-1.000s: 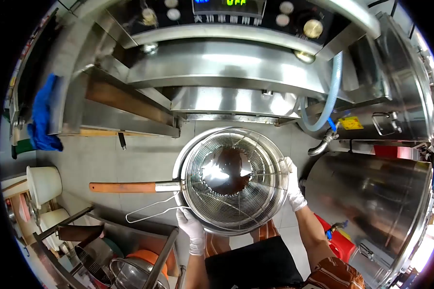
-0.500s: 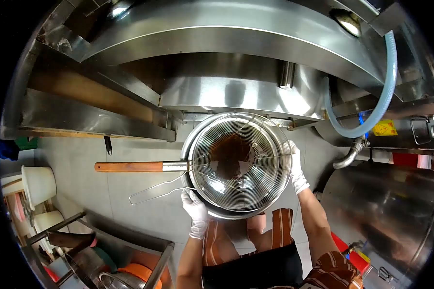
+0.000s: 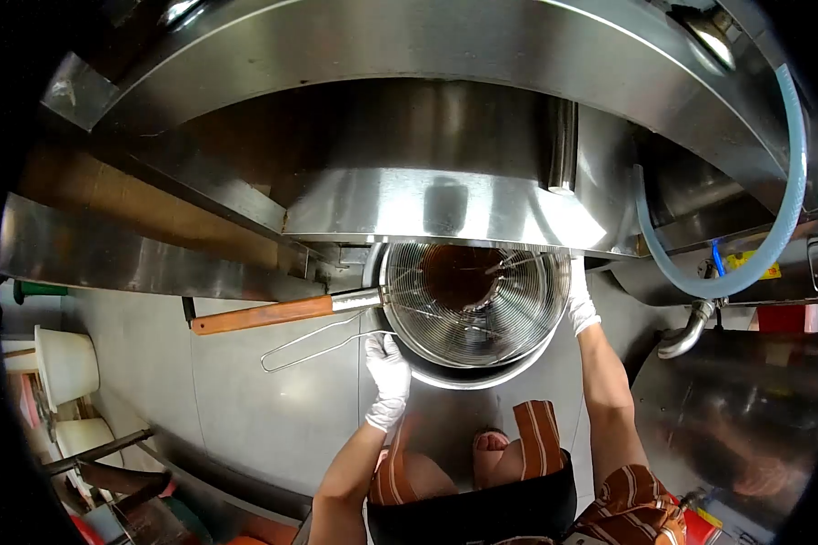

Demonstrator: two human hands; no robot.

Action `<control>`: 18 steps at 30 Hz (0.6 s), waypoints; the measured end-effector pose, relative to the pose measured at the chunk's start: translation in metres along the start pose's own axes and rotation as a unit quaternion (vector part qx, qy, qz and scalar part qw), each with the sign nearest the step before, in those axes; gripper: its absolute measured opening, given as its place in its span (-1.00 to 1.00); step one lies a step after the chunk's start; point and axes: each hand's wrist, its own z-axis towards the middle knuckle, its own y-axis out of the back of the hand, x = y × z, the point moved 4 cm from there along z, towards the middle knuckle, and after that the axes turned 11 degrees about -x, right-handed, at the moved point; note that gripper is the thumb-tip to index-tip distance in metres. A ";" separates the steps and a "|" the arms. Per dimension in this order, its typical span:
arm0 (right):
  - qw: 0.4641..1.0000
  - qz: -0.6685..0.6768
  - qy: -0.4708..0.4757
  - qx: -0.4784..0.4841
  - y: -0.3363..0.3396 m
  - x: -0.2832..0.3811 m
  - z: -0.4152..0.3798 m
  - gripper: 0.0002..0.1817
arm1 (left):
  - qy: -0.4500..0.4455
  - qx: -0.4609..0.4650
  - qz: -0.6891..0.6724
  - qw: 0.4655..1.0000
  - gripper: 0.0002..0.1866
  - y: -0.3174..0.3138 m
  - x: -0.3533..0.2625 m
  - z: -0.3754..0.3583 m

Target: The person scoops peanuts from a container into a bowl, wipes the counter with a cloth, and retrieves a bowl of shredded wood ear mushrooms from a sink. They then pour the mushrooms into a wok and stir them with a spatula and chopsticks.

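A round metal basin (image 3: 468, 382) is between my hands, with a coiled-wire strainer (image 3: 509, 331) lying across its top. The strainer's wooden handle (image 3: 264, 315) points left, and a looped wire handle (image 3: 304, 345) sticks out just below it. Something dark brown shows through the middle of the mesh. My left hand (image 3: 388, 371), in a white glove, is closed at the basin's near-left rim. On the right side, my gloved right hand (image 3: 580, 300) grips the rim, its fingertips partly hidden. The far rim passes under the edge of a steel counter.
A curved steel counter front (image 3: 445, 200) spans the space ahead. At the right hang a pale blue hose (image 3: 795, 173) and a bent metal pipe (image 3: 688, 334) beside a large steel drum (image 3: 745, 409). White tubs (image 3: 65, 368) stand at left on the grey tiled floor (image 3: 282, 400).
The basin and strainers have moved forward, held in both hands, so the far rim is now under the counter edge. The view has shifted closer to the counter.
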 end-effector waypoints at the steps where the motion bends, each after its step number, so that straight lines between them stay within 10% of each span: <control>1: 0.999 -0.022 0.048 -0.005 0.004 -0.006 0.011 -0.57 | 0.012 0.010 -0.009 1.000 -0.81 -0.006 0.003 0.004; 4: 0.994 0.059 -0.072 -0.050 0.012 -0.019 0.015 -0.49 | 0.053 0.014 0.058 0.997 -0.85 -0.017 -0.009 0.014; 9: 0.986 0.020 -0.011 -0.163 -0.013 0.027 0.000 -0.53 | 0.015 -0.013 -0.053 0.998 -0.89 -0.048 -0.010 0.033; 18: 0.978 -0.034 -0.175 -0.104 -0.010 0.032 -0.114 -0.87 | -0.021 -0.008 0.001 1.000 -0.89 -0.085 -0.019 0.035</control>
